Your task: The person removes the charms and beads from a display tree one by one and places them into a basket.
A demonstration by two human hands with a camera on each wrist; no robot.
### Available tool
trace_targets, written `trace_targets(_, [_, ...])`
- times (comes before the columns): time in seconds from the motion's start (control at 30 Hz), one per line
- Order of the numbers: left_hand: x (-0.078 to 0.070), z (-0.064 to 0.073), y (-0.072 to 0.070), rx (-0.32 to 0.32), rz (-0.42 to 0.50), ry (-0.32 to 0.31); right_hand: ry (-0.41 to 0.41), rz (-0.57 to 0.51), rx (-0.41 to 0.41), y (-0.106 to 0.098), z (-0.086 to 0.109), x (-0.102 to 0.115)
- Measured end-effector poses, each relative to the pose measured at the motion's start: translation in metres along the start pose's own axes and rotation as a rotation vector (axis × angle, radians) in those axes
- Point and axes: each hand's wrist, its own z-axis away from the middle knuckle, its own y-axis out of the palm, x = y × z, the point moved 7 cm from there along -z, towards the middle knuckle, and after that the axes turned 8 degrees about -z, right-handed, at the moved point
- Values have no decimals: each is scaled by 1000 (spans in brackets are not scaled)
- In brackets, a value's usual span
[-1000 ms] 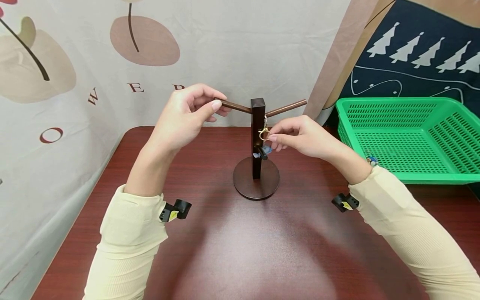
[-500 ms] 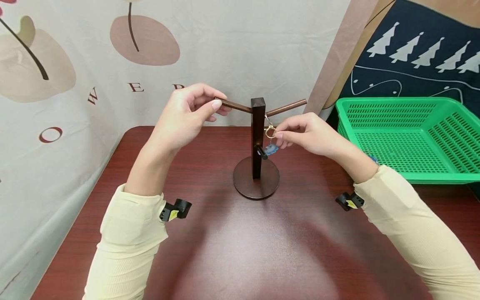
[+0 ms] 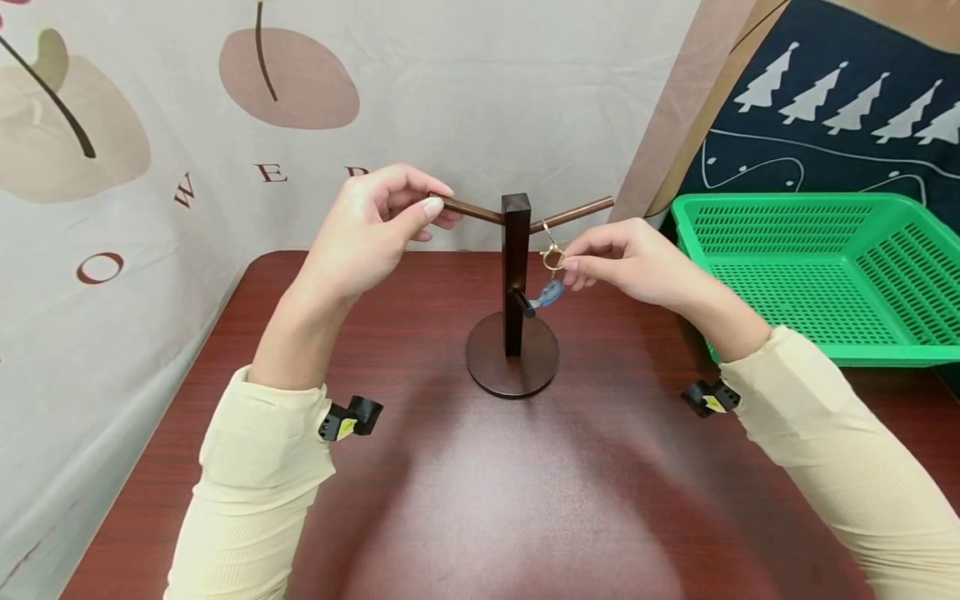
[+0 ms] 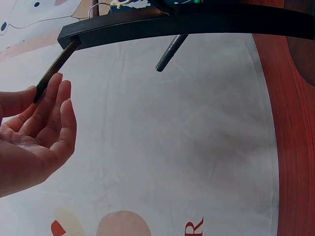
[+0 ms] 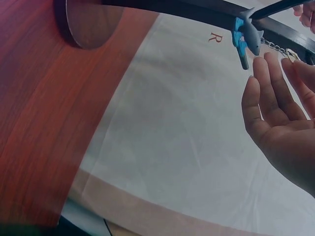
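Note:
A dark wooden stand (image 3: 515, 275) with a round base and several pegs stands on the table. My left hand (image 3: 375, 229) pinches the tip of its upper left peg (image 4: 55, 70) between thumb and fingers. At the upper right peg (image 3: 581, 212), a keychain (image 3: 553, 258) hangs by its strap, close to the post. My right hand (image 3: 630, 262) pinches the keychain's gold ring between thumb and forefinger. Below the ring dangle a grey-blue shark-like charm (image 5: 253, 37) and a bright blue piece (image 5: 239, 43), near the short lower front peg (image 3: 524, 304).
To the right, a green plastic basket (image 3: 862, 357) sits on the red-brown table (image 3: 420, 500). A pale printed cloth (image 3: 465, 100) hangs behind the table, with a dark tree-patterned cloth (image 3: 847, 175) at the back right.
My right hand has moved rightward and slightly up, sliding the keychain outward along the upper right peg away from the post. The left hand keeps its place on the left peg.

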Motion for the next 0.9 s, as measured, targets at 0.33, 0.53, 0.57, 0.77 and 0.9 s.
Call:
trace_targets(0.33, [-2,0,-2,-2,-4,-5,-8,29,-27,-14,7,4])
trace_targets(0.53, [-1,0,-1,0,-3,-7,-1,73,-49,-20,10,5])
trace_targets(0.57, [-1,-1,-1,0,-3,-7,2,80,-53,-21,10,5])
trace_targets(0.77, [-1,-1,-1,3,6,-1,3,97,-63,-26,13,6])
trace_targets(0.9, [0,-1,-1,2,6,0,-9,116,-71,-30,15,8])
